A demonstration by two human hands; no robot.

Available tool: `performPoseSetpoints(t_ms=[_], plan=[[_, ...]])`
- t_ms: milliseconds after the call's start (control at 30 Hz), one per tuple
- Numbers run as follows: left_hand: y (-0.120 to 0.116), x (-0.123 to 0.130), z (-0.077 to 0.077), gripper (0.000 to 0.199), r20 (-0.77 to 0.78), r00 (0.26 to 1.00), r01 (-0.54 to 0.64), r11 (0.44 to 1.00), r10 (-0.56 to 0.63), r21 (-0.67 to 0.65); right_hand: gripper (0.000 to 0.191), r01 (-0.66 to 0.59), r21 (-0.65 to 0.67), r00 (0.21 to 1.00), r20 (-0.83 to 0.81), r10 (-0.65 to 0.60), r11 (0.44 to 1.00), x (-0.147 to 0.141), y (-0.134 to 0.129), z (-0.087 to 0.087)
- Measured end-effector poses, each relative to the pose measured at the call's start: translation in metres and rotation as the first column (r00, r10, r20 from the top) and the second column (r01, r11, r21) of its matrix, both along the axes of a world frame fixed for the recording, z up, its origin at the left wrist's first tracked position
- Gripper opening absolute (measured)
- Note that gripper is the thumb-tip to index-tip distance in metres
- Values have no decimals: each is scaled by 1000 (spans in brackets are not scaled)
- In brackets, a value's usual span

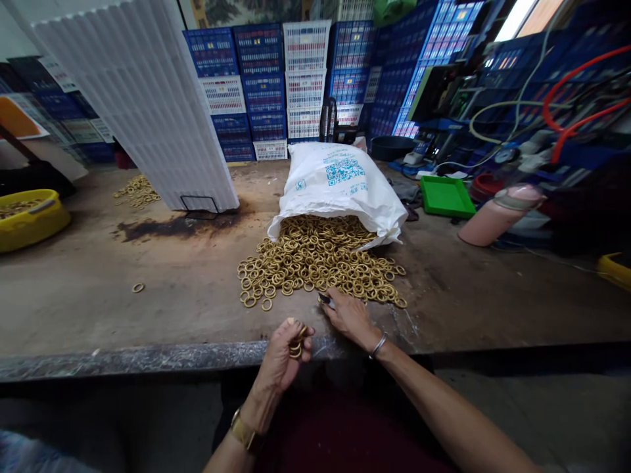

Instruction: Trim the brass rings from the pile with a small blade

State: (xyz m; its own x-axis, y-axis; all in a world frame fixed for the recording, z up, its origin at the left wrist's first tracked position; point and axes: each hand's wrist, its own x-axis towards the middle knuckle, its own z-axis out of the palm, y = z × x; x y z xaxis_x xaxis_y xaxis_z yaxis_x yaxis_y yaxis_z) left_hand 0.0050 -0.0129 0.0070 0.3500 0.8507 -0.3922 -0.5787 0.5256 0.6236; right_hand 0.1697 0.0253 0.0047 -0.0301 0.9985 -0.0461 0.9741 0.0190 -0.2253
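Brass-coloured rings [315, 263] spill in a heap from the mouth of a white sack [340, 180] lying on the workbench [197, 302]. My left hand [288, 348], with a gold watch at the wrist, is closed round several rings [297, 343] above the bench's front edge. At the near edge of the heap my right hand [351, 318] has its fingers closed on a small black tool [325, 299], whose exact kind I cannot make out. A single ring [139, 288] lies apart on the left.
A white corrugated panel [148, 112] stands left of the sack, with a smaller ring pile [138, 192] behind. A yellow basin [32, 220] sits far left. A green tray [447, 196] and tilted pink bottle [497, 217] are right. Stacked crates [305, 85] line the back.
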Motion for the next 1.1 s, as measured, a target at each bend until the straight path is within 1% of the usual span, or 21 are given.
performPoseSetpoints(t_ms=[100, 167, 233, 300, 333, 400, 467, 567, 633, 767, 900, 1000, 1100], plan=[[1, -3, 1, 26, 39, 999, 22, 1000, -21, -15, 23, 7, 7, 1000, 5, -7, 1000, 0, 0, 1], [2, -4, 2, 26, 70, 997, 34, 999, -31, -36, 22, 13, 21, 1000, -15, -12, 1000, 2, 0, -1], [3, -4, 1, 23, 89, 995, 41, 998, -37, -48, 21, 19, 52, 998, -69, -16, 998, 4, -1, -4], [4, -2, 0, 22, 80, 996, 33, 998, -29, -55, 20, 30, 97, 984, -178, -13, 995, 5, -1, -8], [4, -1, 0, 23, 57, 998, 20, 998, -17, -56, 20, 34, 116, 968, -252, -4, 993, 5, -2, -9], [4, 3, -1, 24, -19, 1000, -9, 999, 9, -42, 19, 22, 140, 911, -411, 38, 990, 4, -3, -10], [4, 6, -3, 27, -117, 992, -38, 999, 39, 14, 18, -17, 149, 842, -531, 95, 989, 0, -6, -8], [2, 10, -4, 32, -239, 966, -66, 991, 93, 118, 17, -66, 155, 773, -617, 149, 986, -9, -10, -3], [2, 11, -4, 33, -285, 952, -68, 987, 108, 146, 17, -82, 149, 743, -649, 160, 985, -14, -12, -1], [2, 11, -2, 35, -301, 948, -64, 987, 106, 145, 17, -70, 121, 690, -711, 136, 990, -18, -15, 0], [4, 12, 1, 39, -296, 945, -112, 987, 142, 116, 16, -58, 81, 626, -774, 100, 995, -16, -16, -1], [4, 11, 1, 42, -280, 955, -65, 992, 94, 112, 17, -76, 37, 560, -825, 73, 996, -17, -16, -1], [3, 10, -1, 36, -262, 963, -27, 991, 61, 131, 18, -77, -48, 476, -879, -6, 996, -20, -15, -1]])
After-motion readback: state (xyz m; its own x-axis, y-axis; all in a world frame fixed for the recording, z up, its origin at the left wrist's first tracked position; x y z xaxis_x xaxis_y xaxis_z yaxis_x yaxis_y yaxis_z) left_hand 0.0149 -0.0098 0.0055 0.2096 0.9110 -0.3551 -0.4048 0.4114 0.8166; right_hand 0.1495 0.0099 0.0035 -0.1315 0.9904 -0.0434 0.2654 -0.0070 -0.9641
